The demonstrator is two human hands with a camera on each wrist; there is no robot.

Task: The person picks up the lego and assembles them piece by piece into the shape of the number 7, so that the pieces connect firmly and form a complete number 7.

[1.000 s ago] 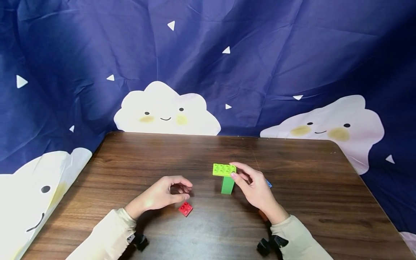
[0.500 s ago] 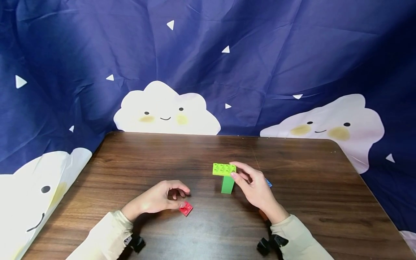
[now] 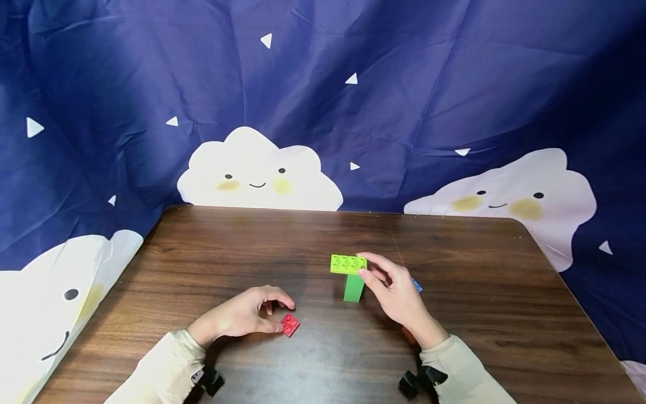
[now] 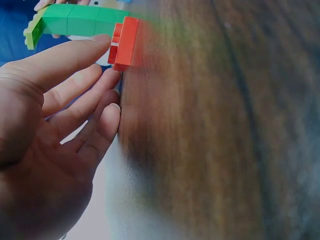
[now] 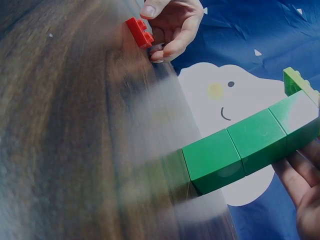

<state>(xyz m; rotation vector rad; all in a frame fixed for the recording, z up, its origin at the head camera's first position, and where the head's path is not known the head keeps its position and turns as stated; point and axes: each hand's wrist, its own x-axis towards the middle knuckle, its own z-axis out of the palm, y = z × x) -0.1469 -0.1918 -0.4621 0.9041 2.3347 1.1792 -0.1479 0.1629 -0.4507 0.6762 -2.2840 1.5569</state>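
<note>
A small red toy brick (image 3: 290,324) lies on the table, studs up. Beside it is my left hand (image 3: 242,314), fingers loosely curved over the far side and thumb tip right at the brick's near-left edge. In the left wrist view the thumb tip overlaps the red brick's studs (image 4: 114,42). My right hand (image 3: 396,292) pinches the right end of a lime-green brick (image 3: 347,264) between thumb and index finger. That brick lies flat across the top of an upright column of several green blocks (image 3: 353,288), and its left end overhangs. The column stands on the table (image 5: 252,142).
A blue brick (image 3: 417,285) lies behind the right hand, mostly hidden by it. Something orange-brown (image 3: 409,335) shows under the right wrist. The wooden table (image 3: 252,241) ends at a dark blue cloth backdrop (image 3: 383,112) with clouds.
My left hand has drawn slightly towards me and left, its thumb dropping to the red brick's edge. The right hand, lime-green brick and green column have stayed in place.
</note>
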